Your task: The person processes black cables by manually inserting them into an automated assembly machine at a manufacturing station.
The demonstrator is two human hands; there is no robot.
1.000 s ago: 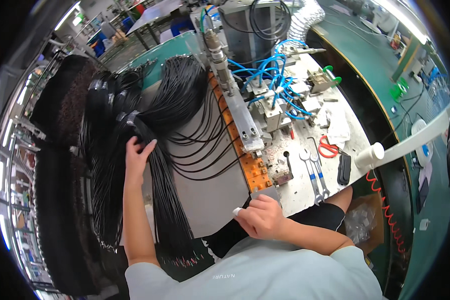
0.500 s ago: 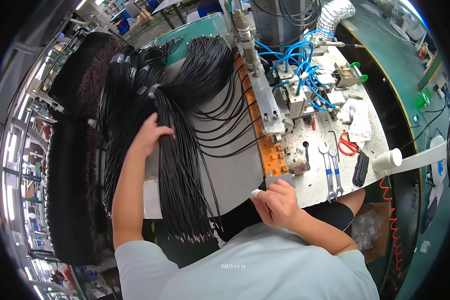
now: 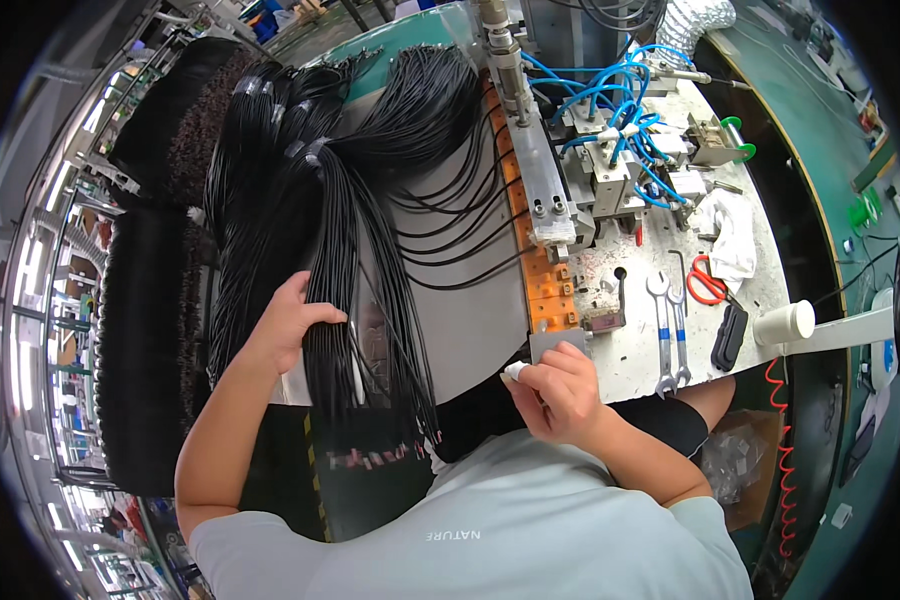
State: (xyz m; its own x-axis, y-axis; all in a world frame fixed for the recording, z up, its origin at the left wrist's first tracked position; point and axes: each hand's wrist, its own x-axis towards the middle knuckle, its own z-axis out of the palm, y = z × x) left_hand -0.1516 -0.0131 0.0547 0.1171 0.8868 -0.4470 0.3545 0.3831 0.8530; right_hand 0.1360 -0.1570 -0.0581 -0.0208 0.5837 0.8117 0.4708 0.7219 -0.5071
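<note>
A thick bundle of black cables (image 3: pixel 335 240) hangs over the near edge of the bench, its tips blurred by motion. My left hand (image 3: pixel 292 325) is at the bundle's left side, thumb laid across the strands and the other fingers partly hidden. Several single cables run from the pile into an orange fixture strip (image 3: pixel 550 290). By the strip's near end, close to a grey metal plate (image 3: pixel 560 343), my right hand (image 3: pixel 560 395) is curled closed. A white cover (image 3: pixel 515 371) is on one of its digits. Whatever those fingers may hold is hidden.
Pneumatic tooling with blue hoses (image 3: pixel 620 130) rises behind the strip. To the right lie wrenches (image 3: pixel 662 330), red-handled scissors (image 3: pixel 708 280), a black-handled tool (image 3: pixel 730 338) and a white cloth (image 3: pixel 732 235). Dark cable bundles (image 3: pixel 145 350) hang at the left.
My left hand has slid toward me along the cables. The lower strands have spread, and their ends have shifted. My right hand stays curled in nearly the same place. The whole view has shifted slightly.
</note>
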